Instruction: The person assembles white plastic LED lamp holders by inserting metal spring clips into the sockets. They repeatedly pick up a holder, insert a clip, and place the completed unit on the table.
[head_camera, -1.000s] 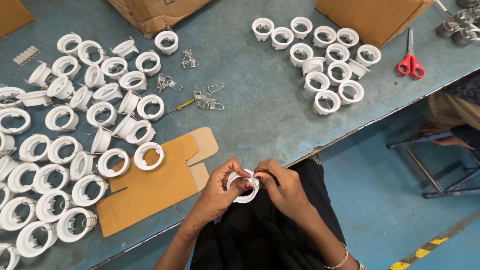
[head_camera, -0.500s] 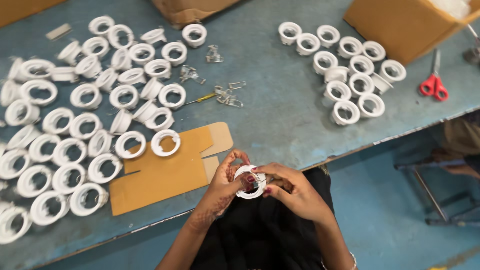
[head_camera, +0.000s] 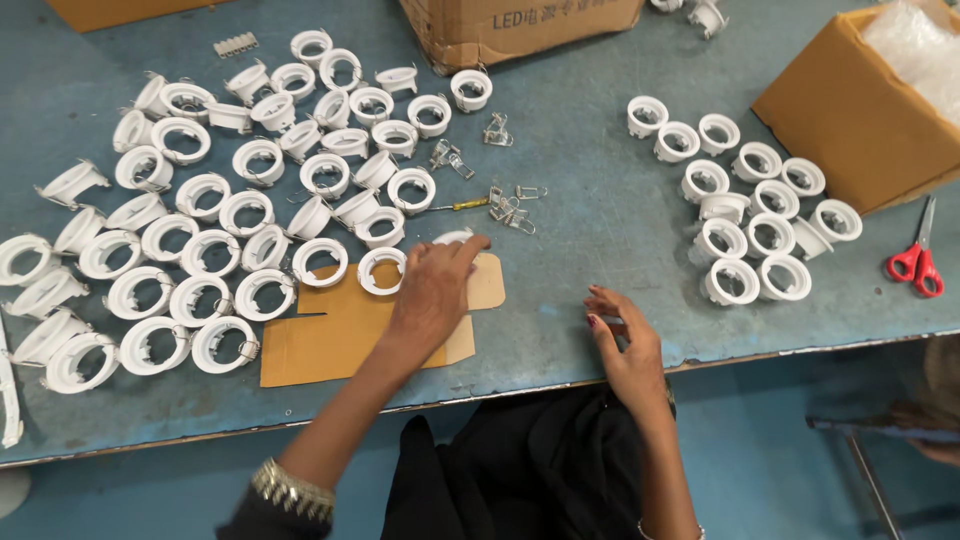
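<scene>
The left hand (head_camera: 432, 290) stretches forward over the cardboard sheet (head_camera: 340, 335) near the table's (head_camera: 600, 215) front edge, palm down, fingers curled over a white ring (head_camera: 452, 237) at their tips. Whether it grips the ring or only touches it cannot be told. That ring lies at the near right end of the ring cluster (head_camera: 230, 210). The right hand (head_camera: 625, 340) rests at the front edge, loosely open, empty, fingers pointing left. Metal clips (head_camera: 510, 205) lie beyond.
</scene>
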